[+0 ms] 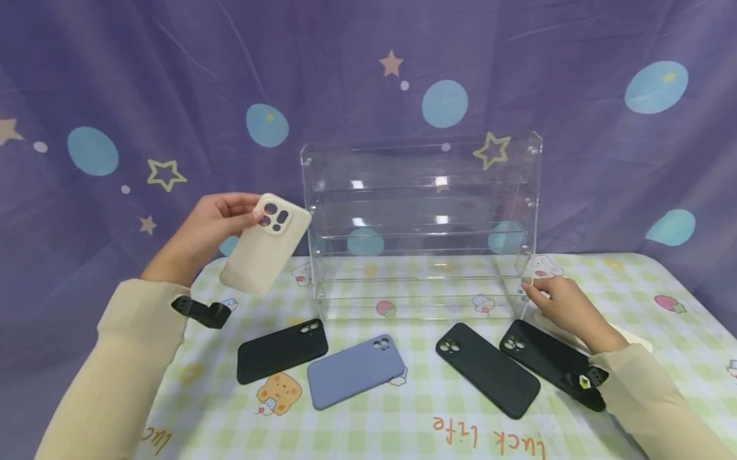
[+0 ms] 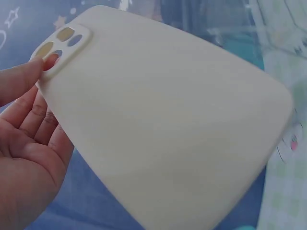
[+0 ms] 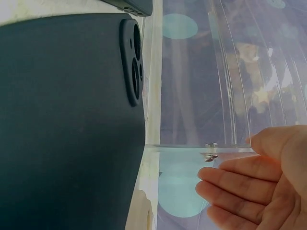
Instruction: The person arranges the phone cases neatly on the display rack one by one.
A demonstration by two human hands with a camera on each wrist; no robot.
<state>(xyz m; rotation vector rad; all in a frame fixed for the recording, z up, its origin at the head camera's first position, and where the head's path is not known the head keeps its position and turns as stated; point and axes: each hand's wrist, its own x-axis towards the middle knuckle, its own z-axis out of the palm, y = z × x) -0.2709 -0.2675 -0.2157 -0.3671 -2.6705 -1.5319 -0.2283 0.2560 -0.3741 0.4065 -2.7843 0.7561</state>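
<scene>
My left hand [image 1: 219, 225] pinches a cream phone case [image 1: 265, 250] near its camera cutouts, raised above the table to the left of a clear acrylic display rack [image 1: 425, 279]. The left wrist view shows the thumb on the case's camera corner, other fingers behind. My right hand [image 1: 569, 311] holds the front edge of the rack's right side panel; in the right wrist view, the thumb lies on one side of the panel and the fingers on the other. Beneath that wrist lies a black phone case [image 1: 546, 356], partly covered by the sleeve and wrist camera.
On the checked tablecloth [image 1: 425, 444] lie another black case [image 1: 489, 371], a blue case [image 1: 356, 372] and a dark case [image 1: 281, 351] at left. A second cream case [image 1: 637, 336] is mostly hidden under my right arm. A purple curtain [image 1: 350, 48] hangs behind the rack.
</scene>
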